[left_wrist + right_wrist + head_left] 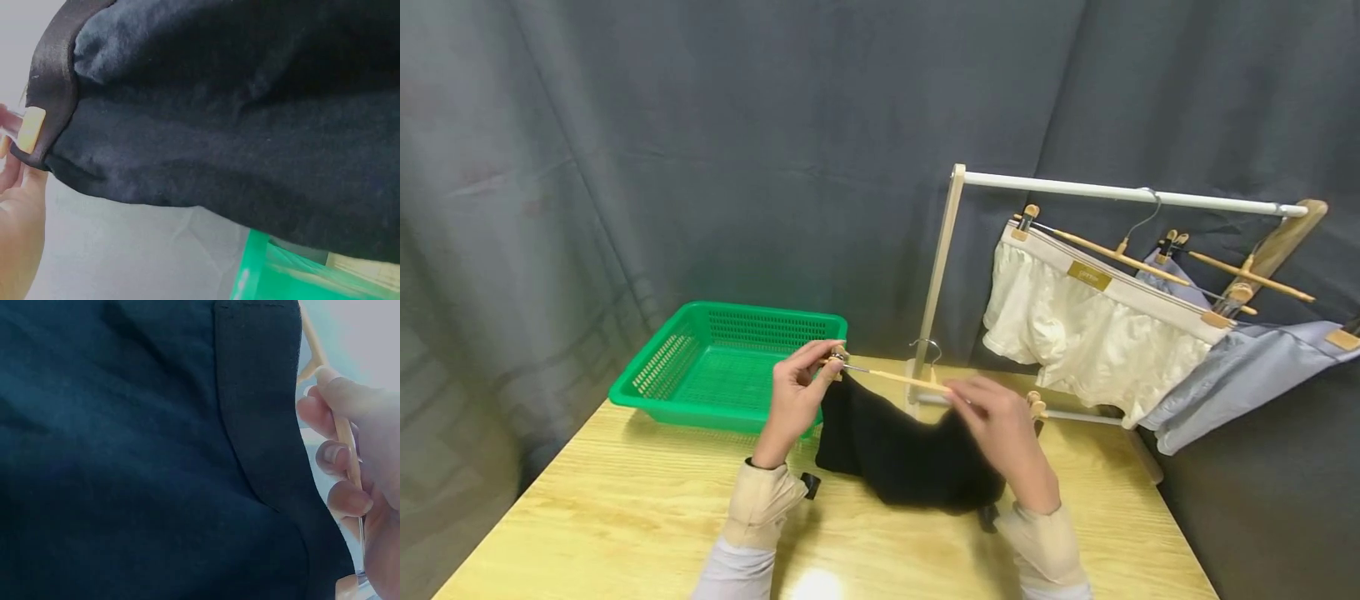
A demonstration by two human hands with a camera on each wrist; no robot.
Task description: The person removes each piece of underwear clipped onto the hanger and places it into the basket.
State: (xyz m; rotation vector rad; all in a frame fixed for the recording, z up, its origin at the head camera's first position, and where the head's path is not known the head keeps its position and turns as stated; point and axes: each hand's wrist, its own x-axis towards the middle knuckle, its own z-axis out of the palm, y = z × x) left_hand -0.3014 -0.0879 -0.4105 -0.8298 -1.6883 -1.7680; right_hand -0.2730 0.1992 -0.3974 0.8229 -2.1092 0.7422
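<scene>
A black cloth garment point(910, 458) with a wide waistband hangs from a clip hanger point(898, 379) above the table, its waistband sagging in the middle. My left hand point(793, 400) pinches the clip point(837, 354) at the hanger's left end; in the left wrist view this clip point(31, 130) bites the waistband's corner. The fingers of my right hand point(1003, 425) curl round the wooden bar, right of the hook point(931, 343). Beyond that hand, another clip point(1036, 406) sits at the right end. In the right wrist view, the waistband point(259, 394) runs beside the gripped bar point(345, 444).
A green plastic basket point(655, 412) stands at the back left of the wooden table point(625, 517). On the right, a rack with a white rail point(1060, 188) carries white shorts point(1075, 317) and a grey-blue garment point(1262, 358) on clip hangers. Grey curtains point(775, 150) enclose the table.
</scene>
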